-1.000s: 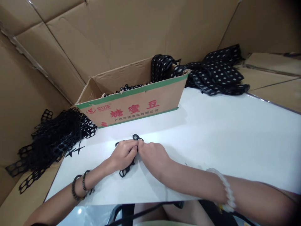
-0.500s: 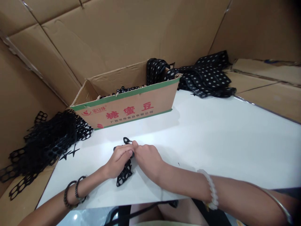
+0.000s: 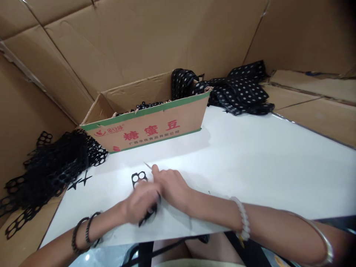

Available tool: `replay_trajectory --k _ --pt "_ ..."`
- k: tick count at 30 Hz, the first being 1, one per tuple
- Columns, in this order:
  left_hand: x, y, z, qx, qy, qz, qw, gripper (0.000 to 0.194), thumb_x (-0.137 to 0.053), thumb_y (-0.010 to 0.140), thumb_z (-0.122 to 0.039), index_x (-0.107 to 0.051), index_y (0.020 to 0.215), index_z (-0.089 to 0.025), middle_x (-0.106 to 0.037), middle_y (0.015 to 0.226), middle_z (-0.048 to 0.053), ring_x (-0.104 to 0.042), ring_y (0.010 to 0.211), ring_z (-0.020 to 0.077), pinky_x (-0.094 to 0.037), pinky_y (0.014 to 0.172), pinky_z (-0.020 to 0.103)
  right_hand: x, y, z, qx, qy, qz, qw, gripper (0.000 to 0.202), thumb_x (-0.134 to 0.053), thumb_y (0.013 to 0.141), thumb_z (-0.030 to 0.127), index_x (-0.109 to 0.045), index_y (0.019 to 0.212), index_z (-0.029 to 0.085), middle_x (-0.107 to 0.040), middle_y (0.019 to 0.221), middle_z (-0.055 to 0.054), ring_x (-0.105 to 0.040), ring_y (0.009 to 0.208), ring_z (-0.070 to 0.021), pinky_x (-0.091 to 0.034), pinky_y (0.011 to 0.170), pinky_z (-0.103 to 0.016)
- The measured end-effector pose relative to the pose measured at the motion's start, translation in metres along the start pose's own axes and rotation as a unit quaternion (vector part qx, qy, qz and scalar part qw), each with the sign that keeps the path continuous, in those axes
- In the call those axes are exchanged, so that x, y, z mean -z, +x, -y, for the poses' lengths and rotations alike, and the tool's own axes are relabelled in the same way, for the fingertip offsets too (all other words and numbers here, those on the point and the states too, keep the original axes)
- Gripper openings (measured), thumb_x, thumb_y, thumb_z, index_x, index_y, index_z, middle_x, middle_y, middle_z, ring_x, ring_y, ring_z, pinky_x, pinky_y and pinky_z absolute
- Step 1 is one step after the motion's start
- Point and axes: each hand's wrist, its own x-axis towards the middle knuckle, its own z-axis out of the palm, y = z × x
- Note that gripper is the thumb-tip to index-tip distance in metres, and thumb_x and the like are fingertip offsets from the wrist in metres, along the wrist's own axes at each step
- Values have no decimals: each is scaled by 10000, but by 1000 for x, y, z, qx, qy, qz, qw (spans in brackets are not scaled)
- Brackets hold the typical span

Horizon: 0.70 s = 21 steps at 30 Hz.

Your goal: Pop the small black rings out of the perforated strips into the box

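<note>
Over the white table [image 3: 267,163], my left hand [image 3: 143,200] is closed on a black perforated strip [image 3: 138,177]. Two rings of large holes show above its fingers, and a dark part hangs below the palm. The hand is blurred by motion. Right beside it, my right hand [image 3: 172,187] is closed around a thin pointed metal tool [image 3: 148,165], whose tip sticks out to the upper left. The two hands meet or overlap at the fingers, and the rest of the tool is hidden in the right hand.
An open cardboard box [image 3: 155,128] with small black pieces inside stands behind the hands. Black cloth with pale dots [image 3: 241,91] drapes over its right end. Black perforated scraps [image 3: 61,163] are heaped at the left. Cardboard walls [image 3: 167,37] surround the table.
My left hand has shifted slightly down, and the strip's holed end now shows above it. The tool's tip is now visible, and the small dotted tab by my right fingertips no longer shows.
</note>
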Motion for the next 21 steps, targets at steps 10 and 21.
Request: replay_trajectory --k 10,21 --pt "23 5 24 206 -58 -258 942 302 -263 864 -319 -325 603 -181 -312 542 -34 -304 496 96 -276 484 216 23 29 -42 -105 54 -107 987 289 -202 900 281 -454 932 144 -592 823 -95 -557 737 -187 -313 568 -241" --pt "39 16 46 366 148 -179 901 251 -327 777 -243 -318 534 -181 -362 475 -46 -342 487 104 -227 493 223 25 5 -20 -56 40 59 996 178 -260 860 249 -402 901 150 -572 720 -70 -532 634 -198 -242 479 -242"
